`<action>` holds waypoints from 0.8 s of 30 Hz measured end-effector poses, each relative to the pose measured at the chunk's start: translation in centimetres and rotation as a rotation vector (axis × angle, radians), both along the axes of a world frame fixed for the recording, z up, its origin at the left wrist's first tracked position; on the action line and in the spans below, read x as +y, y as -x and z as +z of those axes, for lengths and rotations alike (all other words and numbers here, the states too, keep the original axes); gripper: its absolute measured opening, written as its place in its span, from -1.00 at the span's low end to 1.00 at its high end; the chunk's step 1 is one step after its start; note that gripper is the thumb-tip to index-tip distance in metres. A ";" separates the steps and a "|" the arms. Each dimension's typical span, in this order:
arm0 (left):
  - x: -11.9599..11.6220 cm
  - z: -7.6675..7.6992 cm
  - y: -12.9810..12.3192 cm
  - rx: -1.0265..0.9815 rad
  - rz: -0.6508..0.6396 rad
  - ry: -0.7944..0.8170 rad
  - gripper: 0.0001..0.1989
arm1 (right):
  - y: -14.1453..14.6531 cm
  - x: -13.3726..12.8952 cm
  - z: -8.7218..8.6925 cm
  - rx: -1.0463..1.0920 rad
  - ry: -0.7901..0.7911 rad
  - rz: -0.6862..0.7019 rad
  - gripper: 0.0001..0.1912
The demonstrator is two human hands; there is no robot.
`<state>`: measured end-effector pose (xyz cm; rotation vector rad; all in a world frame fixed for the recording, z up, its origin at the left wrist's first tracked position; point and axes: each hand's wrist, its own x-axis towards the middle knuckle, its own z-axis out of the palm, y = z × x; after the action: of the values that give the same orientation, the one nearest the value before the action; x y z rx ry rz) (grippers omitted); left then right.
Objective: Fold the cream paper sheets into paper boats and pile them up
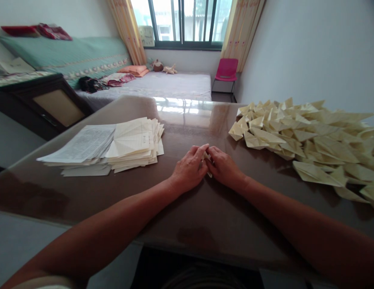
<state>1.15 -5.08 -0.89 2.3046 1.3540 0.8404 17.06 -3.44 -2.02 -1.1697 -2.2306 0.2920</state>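
My left hand [191, 167] and my right hand [222, 165] meet over the middle of the brown table [187, 216]. Between them they grip a small folded paper [209, 174], pale in colour and mostly covered by the fingers. Its full shape cannot be made out. Left of my hands lies a stack of cream paper sheets [129, 144], the top ones creased. Beside that stack, farther left, is a pile of greyish printed sheets [81, 144]. To the right spreads a large heap of folded paper pieces [313, 136], pale yellow and pointed.
Beyond the table stands a bed [180, 84] with clothes and soft toys on it. A dark cabinet [51, 104] is at the left. Near the window [182, 24] there is a pink chair [227, 70], and a white wall [310, 52] runs along the right.
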 end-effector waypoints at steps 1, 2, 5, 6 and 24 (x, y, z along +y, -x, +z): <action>-0.1 0.0 -0.1 -0.002 0.012 0.009 -0.43 | 0.0 0.0 0.0 0.016 -0.009 0.008 -0.77; -0.1 -0.1 -0.1 -0.015 0.021 0.022 -0.40 | 0.1 0.0 0.0 0.035 -0.018 0.018 -0.75; 0.2 -0.3 0.0 -0.074 0.042 0.040 -0.39 | 0.2 -0.3 0.3 0.090 -0.036 0.048 -0.64; 0.4 -0.4 0.1 -0.087 0.045 0.035 -0.41 | 0.3 -0.5 0.4 0.104 -0.038 0.055 -0.60; 1.4 0.1 2.6 0.220 -0.127 -0.096 -0.91 | -2.7 0.6 1.3 -0.094 0.057 0.150 -0.87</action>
<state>-1.40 -3.68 -0.76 2.5905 1.2596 0.6398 19.78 -2.80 -0.73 -1.0664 -2.4122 0.3707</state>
